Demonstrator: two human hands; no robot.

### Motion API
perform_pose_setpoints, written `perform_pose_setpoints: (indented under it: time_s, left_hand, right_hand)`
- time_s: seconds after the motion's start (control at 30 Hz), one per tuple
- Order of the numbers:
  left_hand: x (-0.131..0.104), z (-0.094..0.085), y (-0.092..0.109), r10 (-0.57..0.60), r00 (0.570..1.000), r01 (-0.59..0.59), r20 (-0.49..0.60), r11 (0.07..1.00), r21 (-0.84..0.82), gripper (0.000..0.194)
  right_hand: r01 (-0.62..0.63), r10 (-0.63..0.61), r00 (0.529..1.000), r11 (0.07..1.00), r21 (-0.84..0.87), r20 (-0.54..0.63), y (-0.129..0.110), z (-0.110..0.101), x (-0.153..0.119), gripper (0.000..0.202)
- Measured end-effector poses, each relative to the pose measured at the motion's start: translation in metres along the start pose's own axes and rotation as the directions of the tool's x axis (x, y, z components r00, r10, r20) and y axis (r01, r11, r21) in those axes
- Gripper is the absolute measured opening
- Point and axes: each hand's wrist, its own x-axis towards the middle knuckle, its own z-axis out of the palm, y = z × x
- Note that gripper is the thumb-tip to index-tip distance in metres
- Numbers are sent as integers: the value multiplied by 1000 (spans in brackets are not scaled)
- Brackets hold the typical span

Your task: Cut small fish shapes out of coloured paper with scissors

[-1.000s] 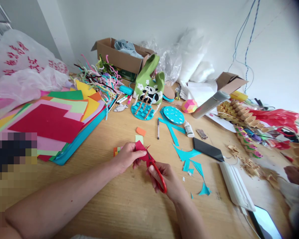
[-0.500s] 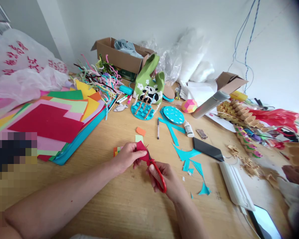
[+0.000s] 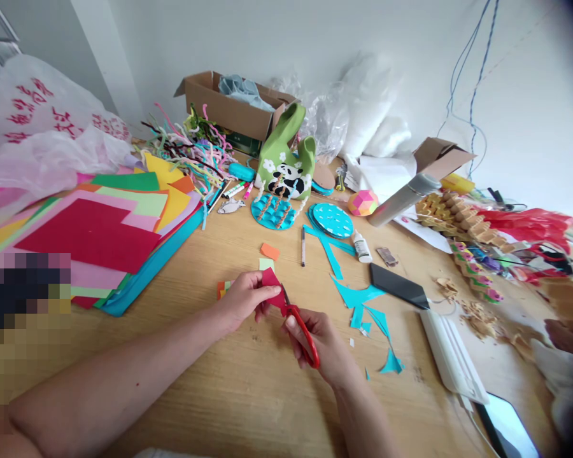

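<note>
As left hand [image 3: 243, 300] grips, thumb [image 3: 269, 294] tops red paper [image 3: 270, 278]; fingers [image 3: 261, 312] beneath.

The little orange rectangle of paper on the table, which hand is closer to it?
Left. The left hand is below the orange paper in the picture, slightly left; the right hand is farther down and to the right.

Head-height view, forward and down over table [image 3: 181, 388]

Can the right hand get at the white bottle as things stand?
Probably not: the right hand is full with the scissors. The way to the white bottle looks open, just flat blue scraps between.
</note>
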Motion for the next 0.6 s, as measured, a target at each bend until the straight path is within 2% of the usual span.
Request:
perform_pose_setpoints:
  time_s: [0.4,0.6]
  left_hand:
    - [-1,1,1,-11,1000,11,1,1000,-13,25]
    - [0,0,0,10,999,-11,45,1000,24,27]
  right_hand:
    - [-24,23,999,1000,16,22,-2,1,0,56]
    - [-14,14,999,1000,1,34,-4,2,-1,57]
